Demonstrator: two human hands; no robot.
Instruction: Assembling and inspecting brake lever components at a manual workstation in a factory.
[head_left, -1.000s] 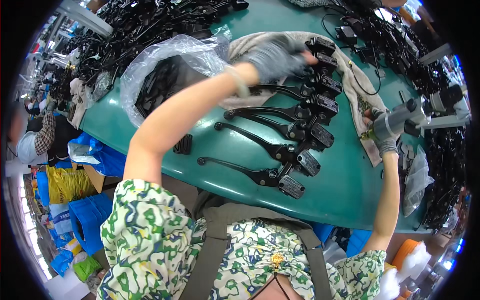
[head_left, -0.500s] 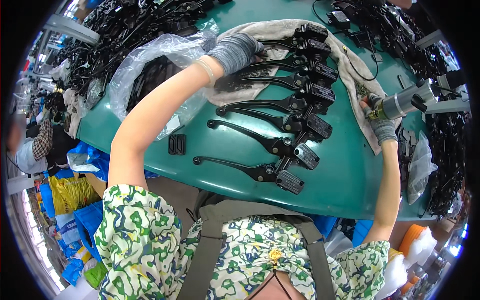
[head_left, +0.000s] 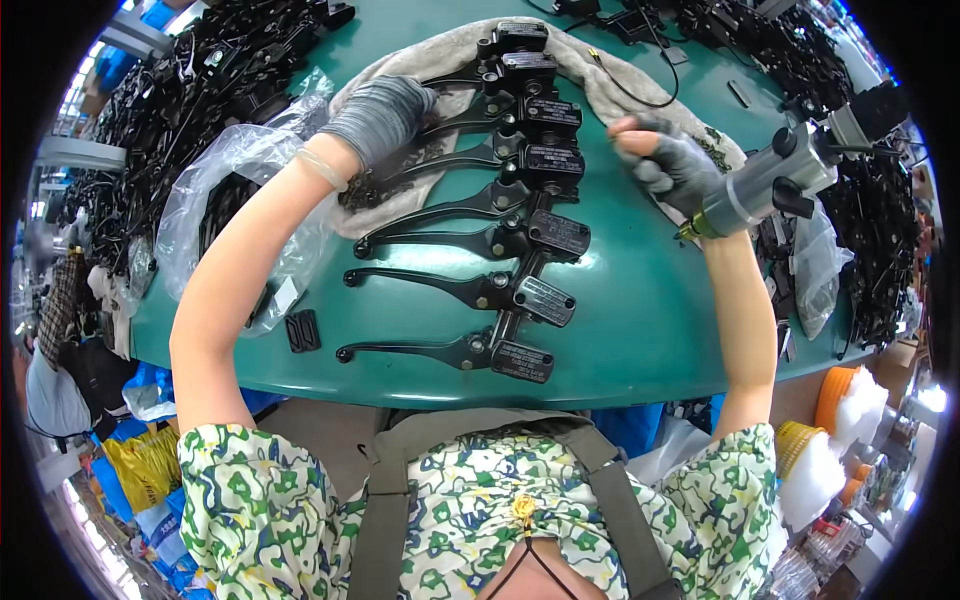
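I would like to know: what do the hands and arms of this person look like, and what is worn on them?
The left hand wears a grey ribbed glove, with a pale band around the wrist. The right hand has a grey glove too, leaving some fingertips bare. Short, loose sleeves show a white, green, blue and yellow pattern.

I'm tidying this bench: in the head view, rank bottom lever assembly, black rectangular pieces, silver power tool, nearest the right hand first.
1. Silver power tool, right side.
2. Bottom lever assembly, front middle.
3. Black rectangular pieces, front left.
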